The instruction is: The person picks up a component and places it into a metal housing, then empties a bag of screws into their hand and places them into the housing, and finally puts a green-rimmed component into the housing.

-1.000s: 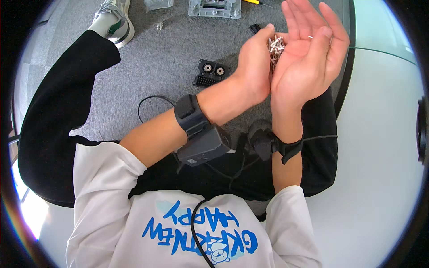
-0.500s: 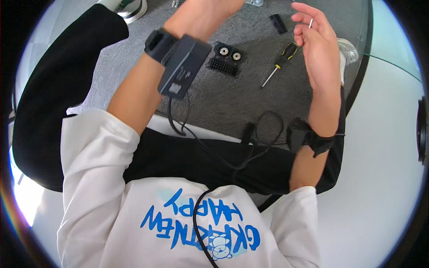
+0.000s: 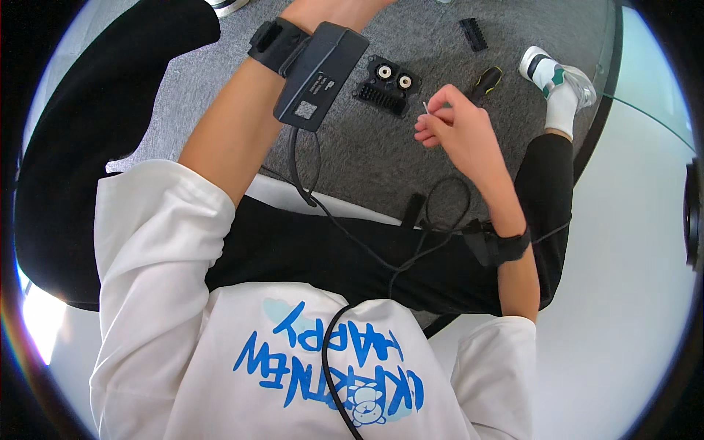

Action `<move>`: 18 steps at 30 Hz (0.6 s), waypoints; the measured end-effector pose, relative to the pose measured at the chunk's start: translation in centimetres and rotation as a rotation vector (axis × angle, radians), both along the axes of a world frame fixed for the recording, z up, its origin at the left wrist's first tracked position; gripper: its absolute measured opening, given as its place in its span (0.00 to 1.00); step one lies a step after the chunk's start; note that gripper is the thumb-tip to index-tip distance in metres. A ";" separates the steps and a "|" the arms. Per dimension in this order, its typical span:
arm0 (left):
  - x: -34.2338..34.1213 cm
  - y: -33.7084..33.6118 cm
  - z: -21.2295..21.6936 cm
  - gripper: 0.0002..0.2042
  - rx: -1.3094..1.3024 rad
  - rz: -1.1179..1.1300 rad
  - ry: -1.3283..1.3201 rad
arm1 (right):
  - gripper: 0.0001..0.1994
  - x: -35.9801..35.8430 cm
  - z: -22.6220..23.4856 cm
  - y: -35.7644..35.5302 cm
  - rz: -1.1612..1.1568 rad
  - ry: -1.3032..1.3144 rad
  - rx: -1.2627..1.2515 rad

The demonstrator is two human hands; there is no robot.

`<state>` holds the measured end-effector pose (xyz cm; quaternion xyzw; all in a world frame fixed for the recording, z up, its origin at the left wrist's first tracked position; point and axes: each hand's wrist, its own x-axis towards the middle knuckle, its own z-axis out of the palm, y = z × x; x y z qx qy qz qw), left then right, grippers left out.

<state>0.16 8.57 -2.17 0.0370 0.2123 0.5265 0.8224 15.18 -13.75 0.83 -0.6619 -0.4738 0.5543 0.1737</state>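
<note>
And there's the right hand (image 3: 463, 138), out over the grey carpet (image 3: 352, 165), thumb and forefinger pinched on a small silver pin (image 3: 425, 108)! The pin sits right at the fingertips, its thin end poking up past them, and the other fingers curl in below. Just to the left lies the black part (image 3: 386, 86) with two round metal rings, near the pin but apart from it. Beyond the knuckles, a screwdriver (image 3: 487, 81) shows its dark handle, with a black toothed strip (image 3: 474, 34) farther off. The left hand (image 3: 361, 10) runs out at the top edge, fingers hidden, so I can't tell its grip.
</note>
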 end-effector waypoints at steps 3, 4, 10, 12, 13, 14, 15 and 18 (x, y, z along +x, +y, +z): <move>0.1 -0.1 0.0 0.20 0.019 -0.012 0.003 | 0.06 -0.4 -1.6 -0.3 0.099 -0.143 0.049; 0.2 -0.1 0.0 0.20 0.025 -0.011 0.012 | 0.06 -0.2 -2.2 -0.5 0.100 -0.144 0.047; 0.3 -0.3 -0.1 0.19 0.028 -0.015 0.024 | 0.03 -0.6 -3.9 -0.4 0.211 -0.281 0.607; 0.3 -0.5 0.0 0.19 0.022 -0.017 0.038 | 0.02 -0.7 -4.2 -0.3 0.242 -0.287 0.643; 0.3 -0.6 0.1 0.19 0.012 -0.013 0.046 | 0.02 -0.8 -4.3 -0.3 0.243 -0.288 0.643; 0.2 -0.6 0.2 0.18 0.002 -0.009 0.053 | 0.03 -1.0 -4.6 -0.5 0.249 -0.305 0.674; 0.3 -0.7 0.3 0.18 0.001 -0.009 0.052 | 0.03 -1.1 -4.8 -0.6 0.256 -0.322 0.705; 0.3 -0.8 0.6 0.19 0.012 -0.023 0.065 | 0.04 -1.2 -5.3 -0.8 0.312 -0.367 0.759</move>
